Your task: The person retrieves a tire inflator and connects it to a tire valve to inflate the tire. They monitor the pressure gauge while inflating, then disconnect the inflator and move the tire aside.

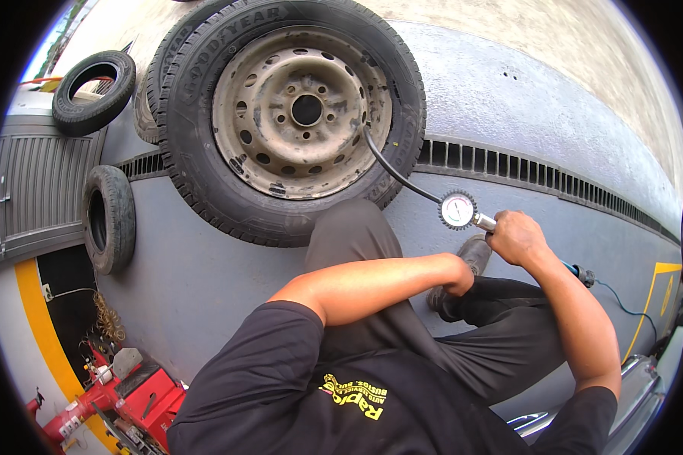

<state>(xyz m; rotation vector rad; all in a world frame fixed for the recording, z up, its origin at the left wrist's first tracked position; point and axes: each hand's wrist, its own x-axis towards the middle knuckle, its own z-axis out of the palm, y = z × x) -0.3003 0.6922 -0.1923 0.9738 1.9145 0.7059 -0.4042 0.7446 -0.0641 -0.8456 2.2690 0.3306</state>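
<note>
My right hand (pixel 517 236) is wrapped round the metal handle of a tire inflator gauge (pixel 457 210), which has a round white dial in a black ribbed rim. From the gauge a black hose (pixel 398 176) curves up and left to the rim of a large tire (pixel 197 144), where its end meets the valve area. The tire stands upright in front of me on a worn beige steel wheel (pixel 277 152). My left hand (pixel 458 276) hangs down by my lower leg, near my shoe (pixel 475 254), its fingers hidden from view.
A second tire (pixel 150 114) stands behind the large one. Two smaller tires (pixel 91 91) (pixel 110 220) are at the left by a grey cabinet (pixel 45 182). A drain grate (pixel 539 171) crosses the floor. Red machinery (pixel 140 398) stands lower left; a teal air line (pixel 622 307) runs right.
</note>
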